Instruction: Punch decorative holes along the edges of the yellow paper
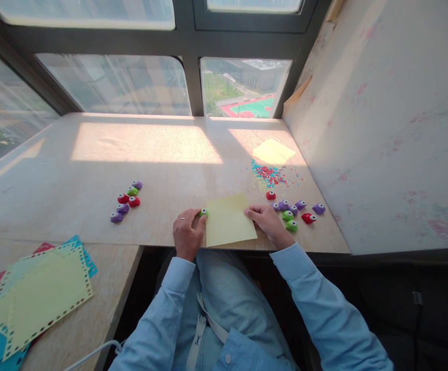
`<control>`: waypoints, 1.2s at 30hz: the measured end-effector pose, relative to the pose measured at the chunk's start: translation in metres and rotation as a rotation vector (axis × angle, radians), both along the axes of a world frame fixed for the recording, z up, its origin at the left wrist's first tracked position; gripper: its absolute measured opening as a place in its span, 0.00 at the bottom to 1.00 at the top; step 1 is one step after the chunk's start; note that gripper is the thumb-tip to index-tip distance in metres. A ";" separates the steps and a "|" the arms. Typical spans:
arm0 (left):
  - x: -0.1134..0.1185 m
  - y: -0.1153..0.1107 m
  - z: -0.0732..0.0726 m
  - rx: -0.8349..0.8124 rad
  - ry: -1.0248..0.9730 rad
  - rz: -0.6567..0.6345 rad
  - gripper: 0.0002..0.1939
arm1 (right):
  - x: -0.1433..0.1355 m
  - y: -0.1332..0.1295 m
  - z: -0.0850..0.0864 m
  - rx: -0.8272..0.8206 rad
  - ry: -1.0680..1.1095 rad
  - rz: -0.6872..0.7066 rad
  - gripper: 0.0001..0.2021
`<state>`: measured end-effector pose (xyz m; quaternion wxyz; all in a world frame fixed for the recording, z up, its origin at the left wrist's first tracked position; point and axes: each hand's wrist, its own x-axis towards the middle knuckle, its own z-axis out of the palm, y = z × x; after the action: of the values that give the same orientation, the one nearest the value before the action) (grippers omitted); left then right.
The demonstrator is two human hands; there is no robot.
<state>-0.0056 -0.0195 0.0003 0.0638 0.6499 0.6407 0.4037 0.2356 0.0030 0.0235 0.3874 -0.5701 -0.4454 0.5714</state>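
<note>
A plain pale yellow sheet of paper (230, 220) lies before me at the table's front edge. My left hand (188, 232) is closed around a small green craft punch (203, 212), which sits at the sheet's left edge. Whether the paper is inside the punch's slot cannot be seen. At the opposite edge, my right hand (269, 222) pinches the sheet between thumb and fingers. Just beyond that hand stand several small punches in purple, green and red, among them a red punch (270, 195) and a green punch (292, 225).
More punches (122, 208) stand in a group at left. Red, blue and yellow paper bits (270, 175) are scattered at back right, near a sunlit yellow sheet (273, 152). Sheets with punched borders (53, 293) are piled at lower left. A wall (394, 129) bounds the right side.
</note>
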 end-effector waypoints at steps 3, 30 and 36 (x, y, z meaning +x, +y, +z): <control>0.000 -0.001 0.001 0.003 0.003 -0.011 0.11 | -0.002 -0.002 0.000 0.014 -0.031 0.016 0.15; -0.009 -0.012 0.009 0.035 -0.047 -0.143 0.10 | -0.023 -0.002 -0.013 0.869 -0.926 0.468 0.19; -0.006 -0.012 0.011 0.020 -0.014 -0.129 0.12 | -0.021 -0.009 -0.013 0.869 -0.932 0.482 0.19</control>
<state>-0.0119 -0.0311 0.0111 0.0878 0.6876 0.5929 0.4097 0.2146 -0.0060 0.0109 0.2106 -0.4342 -0.8695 0.1055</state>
